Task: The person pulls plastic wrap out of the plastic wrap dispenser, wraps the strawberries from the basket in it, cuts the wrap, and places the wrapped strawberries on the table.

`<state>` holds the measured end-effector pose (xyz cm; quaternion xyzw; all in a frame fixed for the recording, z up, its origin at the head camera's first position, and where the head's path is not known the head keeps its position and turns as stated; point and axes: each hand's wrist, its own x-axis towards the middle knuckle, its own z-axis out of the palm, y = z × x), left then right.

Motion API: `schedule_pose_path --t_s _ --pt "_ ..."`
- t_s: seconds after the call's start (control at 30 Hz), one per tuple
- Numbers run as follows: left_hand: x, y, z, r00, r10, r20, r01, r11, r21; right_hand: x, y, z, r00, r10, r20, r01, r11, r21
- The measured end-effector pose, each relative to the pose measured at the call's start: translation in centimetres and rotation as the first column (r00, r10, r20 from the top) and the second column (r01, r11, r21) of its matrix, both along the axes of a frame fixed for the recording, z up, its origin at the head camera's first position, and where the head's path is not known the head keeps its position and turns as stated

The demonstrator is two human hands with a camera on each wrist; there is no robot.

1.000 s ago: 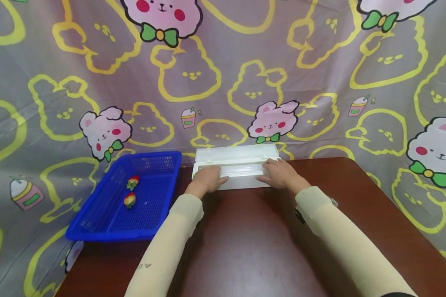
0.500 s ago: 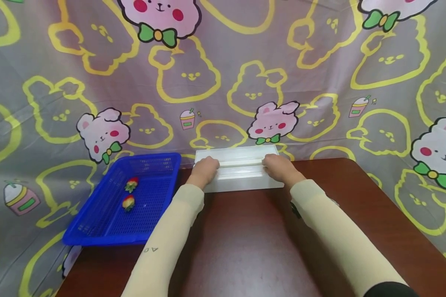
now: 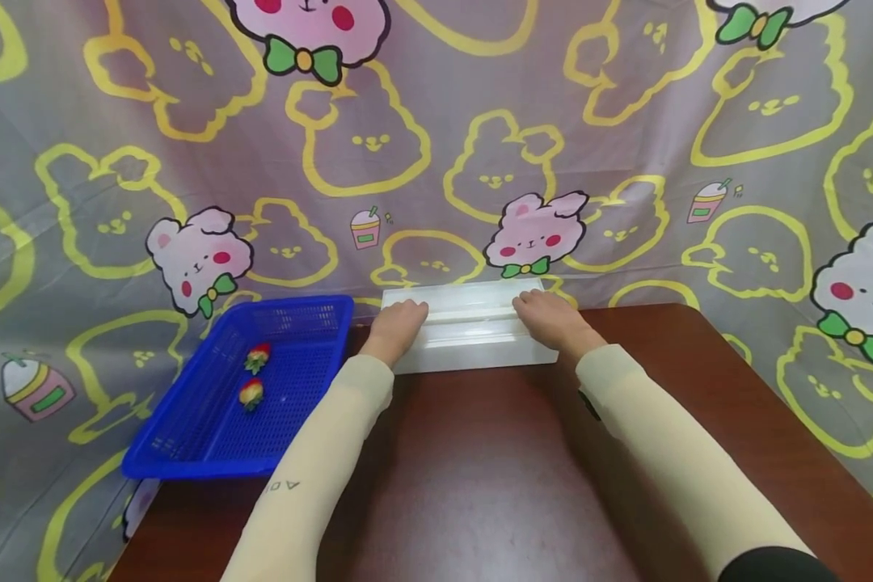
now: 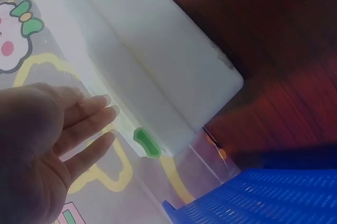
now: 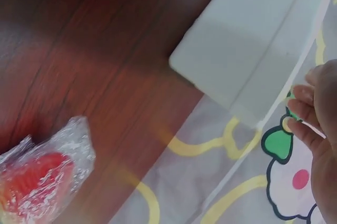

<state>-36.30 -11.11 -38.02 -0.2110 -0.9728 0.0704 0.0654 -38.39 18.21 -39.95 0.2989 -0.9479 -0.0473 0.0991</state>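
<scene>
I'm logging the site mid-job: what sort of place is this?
Probably a makeshift indoor workspace: a reddish-brown wood-grained table stands before a grey fabric curtain printed with cartoon animals, with a rectangular blue plastic basket at the left. Home or studio, I cannot tell.

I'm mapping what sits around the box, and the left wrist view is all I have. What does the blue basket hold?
Observer: The head view shows two strawberries lying apart in the blue basket.
Operator: Good. Is there anything off to the right that I'm missing?
Observer: Yes. In the right wrist view, a red item in clear plastic lies on the table, beyond the right end of the white box and not touching it.
</scene>
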Motion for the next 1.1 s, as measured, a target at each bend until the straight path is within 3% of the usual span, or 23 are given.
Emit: schedule_pose_path --t_s 0.13,0.57,0.8,1.1 --pt "0.2 -0.4 -0.2 1.0 -0.001 0.014 0.001 1.0 -0.012 0.1 0.4 -0.1 1.0 -0.004 -0.01 0.004 1.0 0.005" --pt "-0.2 -0.6 -0.5 0.999 0.051 0.001 -0.051 0.999 -0.017 0.4 0.4 0.8 0.998 -0.056 -0.03 0.06 0.986 0.153" --pt "-0.2 -1.2 -0.5 0.999 0.01 -0.051 -0.01 1.0 -0.014 0.4 1.2 0.4 0.998 -0.026 -0.057 0.034 0.991 0.127" --pt "0.9 -1.9 0.1 0.999 -0.022 -0.038 0.021 0.999 -0.03 1.4 2.0 0.9 0.999 -0.03 -0.033 0.032 0.997 0.067"
